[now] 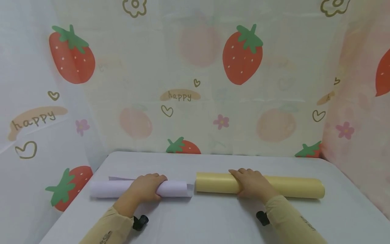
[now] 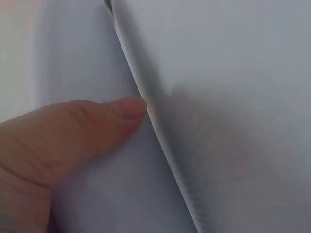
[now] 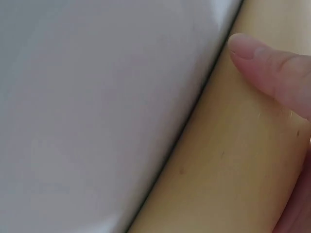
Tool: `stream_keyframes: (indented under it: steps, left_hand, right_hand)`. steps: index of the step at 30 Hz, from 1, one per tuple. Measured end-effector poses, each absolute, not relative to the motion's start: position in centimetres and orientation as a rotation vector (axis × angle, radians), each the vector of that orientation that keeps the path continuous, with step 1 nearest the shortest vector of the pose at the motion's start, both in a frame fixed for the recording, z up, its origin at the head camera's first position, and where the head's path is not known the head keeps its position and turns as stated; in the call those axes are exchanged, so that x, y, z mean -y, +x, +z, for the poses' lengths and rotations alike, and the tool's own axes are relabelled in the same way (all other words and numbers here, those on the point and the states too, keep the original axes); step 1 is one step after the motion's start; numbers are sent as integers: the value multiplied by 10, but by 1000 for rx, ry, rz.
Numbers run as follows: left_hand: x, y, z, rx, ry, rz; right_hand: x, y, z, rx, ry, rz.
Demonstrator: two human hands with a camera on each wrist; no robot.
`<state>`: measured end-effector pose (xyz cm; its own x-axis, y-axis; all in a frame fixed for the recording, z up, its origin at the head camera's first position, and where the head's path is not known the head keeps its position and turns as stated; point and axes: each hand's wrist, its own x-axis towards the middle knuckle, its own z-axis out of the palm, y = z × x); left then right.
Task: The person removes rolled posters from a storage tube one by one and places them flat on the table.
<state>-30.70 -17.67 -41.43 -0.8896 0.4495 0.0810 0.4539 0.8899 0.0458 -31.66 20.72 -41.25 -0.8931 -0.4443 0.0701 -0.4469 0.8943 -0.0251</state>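
A roll of pale lavender-white paper [image 1: 106, 189] lies crosswise on the left half of the table, a loose flap lifting along its far side. My left hand [image 1: 145, 188] grips it right of its middle, fingers over the top. In the left wrist view the thumb [image 2: 92, 124] presses the near side, its tip at the table line. On the right half lies a smooth yellow roll [image 1: 297, 187]. My right hand [image 1: 253, 184] holds it left of its middle, fingers reaching over it. The thumb [image 3: 272, 73] lies along its near side in the right wrist view.
Both rolls rest on a white-covered table [image 1: 195, 220] with rounded far corners. A narrow gap separates their inner ends. Behind and at both sides hang curtains [image 1: 201, 125] printed with strawberries. Black wrist mounts [image 1: 141, 223] stick out under both sleeves.
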Motion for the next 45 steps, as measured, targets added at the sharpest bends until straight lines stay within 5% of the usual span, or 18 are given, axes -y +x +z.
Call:
stream_keyframes:
  steps: [45]
  left_hand:
    - [166, -293, -419, 2973, -830, -83]
  right_hand:
    - [-410, -298, -400, 3071, 340, 479]
